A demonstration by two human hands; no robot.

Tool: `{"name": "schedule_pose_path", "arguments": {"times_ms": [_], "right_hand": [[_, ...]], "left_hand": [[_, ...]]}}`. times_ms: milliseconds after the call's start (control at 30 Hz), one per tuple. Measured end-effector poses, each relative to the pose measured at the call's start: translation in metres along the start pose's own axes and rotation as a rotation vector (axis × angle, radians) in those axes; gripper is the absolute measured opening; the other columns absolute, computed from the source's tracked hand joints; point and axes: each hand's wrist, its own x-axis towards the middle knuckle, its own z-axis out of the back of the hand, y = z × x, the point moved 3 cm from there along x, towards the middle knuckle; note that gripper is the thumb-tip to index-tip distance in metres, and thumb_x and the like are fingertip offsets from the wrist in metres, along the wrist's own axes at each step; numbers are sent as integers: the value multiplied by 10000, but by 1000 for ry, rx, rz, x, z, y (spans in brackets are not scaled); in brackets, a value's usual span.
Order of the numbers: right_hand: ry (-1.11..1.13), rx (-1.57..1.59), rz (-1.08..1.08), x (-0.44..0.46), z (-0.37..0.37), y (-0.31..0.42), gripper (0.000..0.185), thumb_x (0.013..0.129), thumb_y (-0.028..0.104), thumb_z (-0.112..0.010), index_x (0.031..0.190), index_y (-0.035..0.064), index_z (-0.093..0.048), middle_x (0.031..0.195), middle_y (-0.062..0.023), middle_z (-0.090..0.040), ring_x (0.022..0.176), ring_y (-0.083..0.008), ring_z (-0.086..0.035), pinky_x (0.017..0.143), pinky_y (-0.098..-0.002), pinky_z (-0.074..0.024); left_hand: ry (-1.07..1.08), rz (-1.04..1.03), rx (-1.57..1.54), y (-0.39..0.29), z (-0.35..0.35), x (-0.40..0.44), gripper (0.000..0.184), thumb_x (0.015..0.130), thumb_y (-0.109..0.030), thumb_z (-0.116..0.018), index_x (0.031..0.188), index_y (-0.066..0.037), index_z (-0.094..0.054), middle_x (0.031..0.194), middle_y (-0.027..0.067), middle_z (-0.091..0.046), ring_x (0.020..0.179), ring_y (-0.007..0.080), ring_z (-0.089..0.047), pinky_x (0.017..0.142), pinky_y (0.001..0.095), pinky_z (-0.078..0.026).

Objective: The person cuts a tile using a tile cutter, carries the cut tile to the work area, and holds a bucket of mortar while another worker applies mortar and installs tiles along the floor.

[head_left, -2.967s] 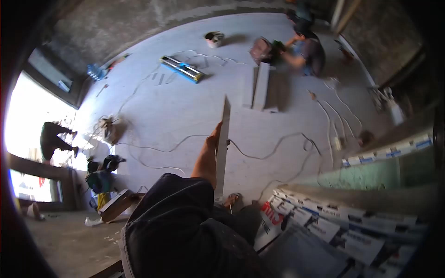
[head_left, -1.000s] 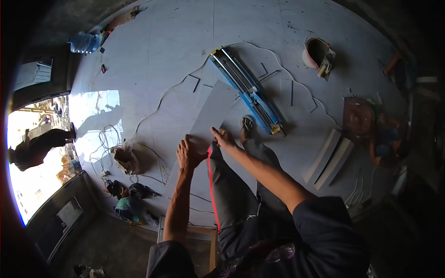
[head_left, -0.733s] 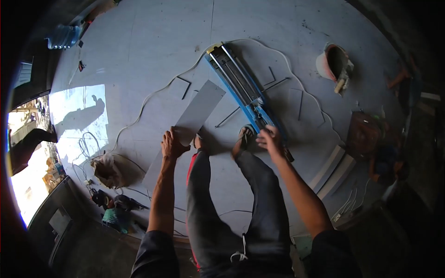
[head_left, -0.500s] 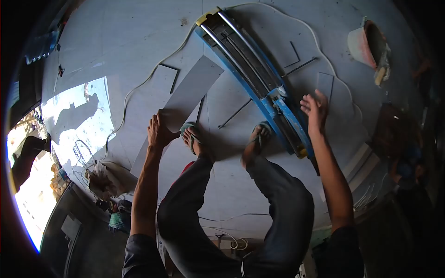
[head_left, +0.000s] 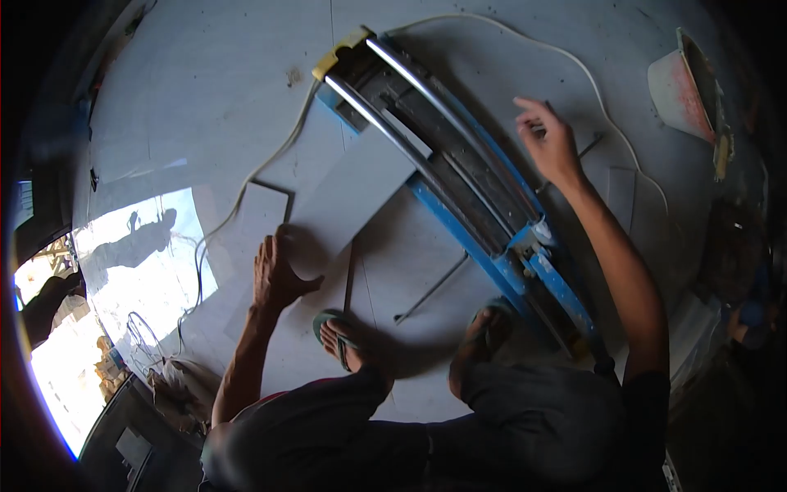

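Observation:
A long grey tile strip [head_left: 352, 190] slants from lower left to upper right, its far end under the near rail of a blue tile cutter [head_left: 467, 215]. My left hand [head_left: 277, 275] holds the strip near its lower part, thumb on top and fingers at the left edge. Over the cutter's far right side my right hand [head_left: 551, 143] hangs in the air, fingers apart and partly curled, holding nothing. The cutter's handle end lies at its lower right, beyond my right foot.
Thin dark-edged offcuts [head_left: 270, 201] lie on the pale floor, and a cable [head_left: 586, 74] loops behind the cutter. A bucket [head_left: 682, 92] stands at the upper right. My sandalled feet [head_left: 344, 336] are near the cutter. A sack [head_left: 180, 389] sits lower left.
The strip's far end has moved from beside the cutter to under its rail. My right hand has moved out over the cutter's far side. My view is lower and closer, with knees bent.

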Motion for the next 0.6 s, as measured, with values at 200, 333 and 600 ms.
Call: {"name": "schedule_pose_path", "arguments": {"times_ms": [200,333,600], "right_hand": [[196,-143,307,24,-40,5,472,694,47,-613,1146,98,-484,1015,-126,-507,929,-267,-502,817,-325,-406],[254,-256,371,24,-43,-4,491,691,85,-630,1157,137,-485,1062,-124,-479,988,-267,-475,851,-340,-401],[182,-194,386,25,-72,-11,464,617,368,-684,974,85,-597,1154,-179,-396,1067,-337,-406,894,-410,-358]], "left_hand": [[-23,-25,16,-15,-10,18,889,445,-249,-767,1180,-60,-304,955,138,-459,894,319,-460,754,417,-400],[-38,-16,4,-14,-18,22,883,484,-304,-771,1183,-36,-303,992,146,-461,917,315,-462,782,412,-392],[-34,-40,1,-8,-25,33,953,432,-284,-787,1216,-46,-299,1022,134,-450,937,320,-442,773,419,-376]]}}
